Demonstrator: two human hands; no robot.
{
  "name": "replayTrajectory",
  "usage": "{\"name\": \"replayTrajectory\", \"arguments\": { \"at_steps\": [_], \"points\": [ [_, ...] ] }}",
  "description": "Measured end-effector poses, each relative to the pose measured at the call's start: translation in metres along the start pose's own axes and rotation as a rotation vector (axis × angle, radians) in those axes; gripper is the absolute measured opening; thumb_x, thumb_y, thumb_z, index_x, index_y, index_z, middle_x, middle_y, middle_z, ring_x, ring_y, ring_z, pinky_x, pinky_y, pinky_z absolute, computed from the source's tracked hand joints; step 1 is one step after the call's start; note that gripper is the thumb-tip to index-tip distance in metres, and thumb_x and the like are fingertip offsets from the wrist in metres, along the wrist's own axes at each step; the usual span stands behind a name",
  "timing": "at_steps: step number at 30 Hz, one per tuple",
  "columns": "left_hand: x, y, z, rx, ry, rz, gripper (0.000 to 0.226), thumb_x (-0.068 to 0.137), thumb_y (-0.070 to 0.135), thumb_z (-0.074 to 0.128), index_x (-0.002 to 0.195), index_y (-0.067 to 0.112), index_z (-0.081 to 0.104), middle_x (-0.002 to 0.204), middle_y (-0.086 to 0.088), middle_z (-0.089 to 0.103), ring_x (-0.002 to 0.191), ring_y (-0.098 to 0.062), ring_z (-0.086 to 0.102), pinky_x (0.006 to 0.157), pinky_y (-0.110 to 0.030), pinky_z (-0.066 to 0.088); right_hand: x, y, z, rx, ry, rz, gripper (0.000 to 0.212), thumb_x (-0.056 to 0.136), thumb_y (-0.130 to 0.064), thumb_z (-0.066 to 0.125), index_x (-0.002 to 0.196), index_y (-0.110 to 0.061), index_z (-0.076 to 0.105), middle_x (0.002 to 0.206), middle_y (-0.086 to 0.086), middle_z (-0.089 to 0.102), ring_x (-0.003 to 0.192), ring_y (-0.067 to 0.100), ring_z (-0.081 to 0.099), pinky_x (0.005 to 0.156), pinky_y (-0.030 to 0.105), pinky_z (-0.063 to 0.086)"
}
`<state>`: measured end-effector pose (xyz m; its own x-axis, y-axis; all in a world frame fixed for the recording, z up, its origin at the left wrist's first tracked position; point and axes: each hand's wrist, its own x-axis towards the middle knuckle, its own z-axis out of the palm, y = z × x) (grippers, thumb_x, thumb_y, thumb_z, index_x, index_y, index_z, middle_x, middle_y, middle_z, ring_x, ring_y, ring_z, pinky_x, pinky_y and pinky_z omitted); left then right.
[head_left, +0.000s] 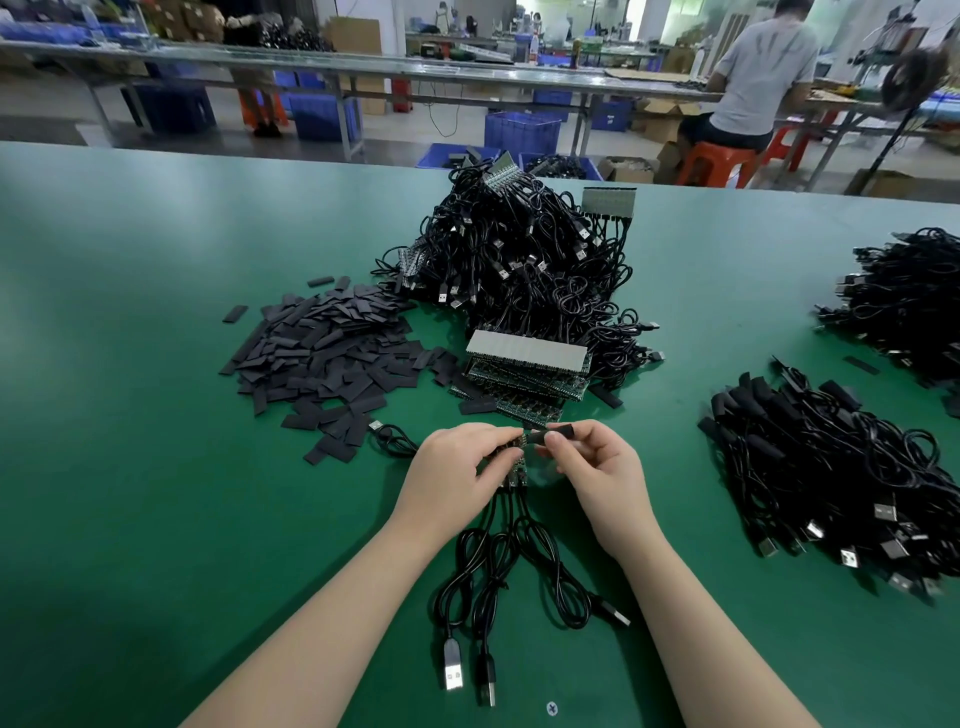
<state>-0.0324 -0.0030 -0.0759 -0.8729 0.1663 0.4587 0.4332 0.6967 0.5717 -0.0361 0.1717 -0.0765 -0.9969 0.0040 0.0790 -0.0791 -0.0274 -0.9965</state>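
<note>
- The green tabletop runs under both forearms. USB plugs lie nearest its front edge, and their cables loop up to the hands, with bare green on either side.
- The left hand grips a small bunch of circuit boards, fingers curled round them. The right hand pinches a black sleeve against one board's tip. It may be partly slipped on, but the fingers hide the joint.
- Just beyond the hands sits a stack of board strips. To its left spreads a pile of flat sleeves.
- To the right, well apart, lies a pile of sleeved cables, with an open green lane between it and the hands.
- Behind the stack, a tall cable heap blocks the middle. Another heap sits at the right edge.
- Past the far edge are blue crates, long benches and a seated person on a red stool.
</note>
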Motion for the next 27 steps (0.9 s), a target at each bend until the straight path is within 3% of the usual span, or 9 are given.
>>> {"name": "replayTrajectory", "arguments": {
  "at_steps": [5, 10, 19, 24, 27],
  "points": [
    [0.0, 0.0004, 0.0, 0.001, -0.007, -0.014, 0.026, 0.094, 0.03, 0.063, 0.118, 0.021, 0.071, 0.108, 0.009, 0.071, 0.101, -0.006, 0.062, 0.09, -0.029, 0.048, 0.0001, 0.0012, 0.0003, -0.018, -0.028, -0.012, 0.013, 0.092, -0.009, 0.068, 0.088, -0.021, 0.071, 0.088, 0.005, 0.077, 0.083, 0.016, 0.073, 0.078, 0.032, 0.058],
    [-0.0007, 0.0004, -0.0011, -0.013, -0.018, -0.005, 0.026, 0.094, 0.028, 0.062, 0.117, 0.022, 0.071, 0.105, 0.009, 0.072, 0.097, -0.008, 0.063, 0.087, -0.034, 0.052, 0.0, -0.0004, 0.0025, -0.068, -0.04, -0.044, 0.026, 0.091, -0.008, 0.069, 0.084, -0.034, 0.074, 0.085, 0.002, 0.076, 0.081, 0.014, 0.071, 0.073, 0.024, 0.056],
    [-0.0011, -0.0018, 0.001, 0.01, -0.02, -0.003, 0.03, 0.092, 0.028, 0.066, 0.121, 0.02, 0.07, 0.112, 0.003, 0.072, 0.102, -0.013, 0.065, 0.091, -0.033, 0.05, 0.0012, 0.003, 0.0023, -0.118, -0.04, -0.047, 0.018, 0.089, -0.01, 0.073, 0.087, -0.028, 0.073, 0.082, -0.001, 0.075, 0.076, 0.009, 0.07, 0.07, 0.018, 0.054],
    [-0.0001, -0.0036, 0.0006, 0.008, -0.034, -0.024, 0.031, 0.09, 0.029, 0.068, 0.121, 0.024, 0.069, 0.115, 0.007, 0.071, 0.106, -0.007, 0.062, 0.093, -0.021, 0.043, 0.0019, 0.0047, 0.0032, -0.156, -0.065, -0.052, 0.017, 0.087, -0.011, 0.074, 0.088, -0.028, 0.073, 0.082, -0.002, 0.076, 0.078, 0.008, 0.07, 0.073, 0.016, 0.053],
    [-0.0016, -0.0031, 0.0, 0.011, -0.071, -0.012, 0.035, 0.089, 0.025, 0.068, 0.124, 0.026, 0.067, 0.118, 0.009, 0.069, 0.105, -0.003, 0.06, 0.094, -0.021, 0.043, 0.0013, 0.005, 0.0045, -0.186, -0.085, -0.075, 0.019, 0.087, -0.009, 0.074, 0.088, -0.028, 0.073, 0.079, -0.007, 0.075, 0.074, 0.002, 0.068, 0.07, 0.012, 0.05]
  ]
}}
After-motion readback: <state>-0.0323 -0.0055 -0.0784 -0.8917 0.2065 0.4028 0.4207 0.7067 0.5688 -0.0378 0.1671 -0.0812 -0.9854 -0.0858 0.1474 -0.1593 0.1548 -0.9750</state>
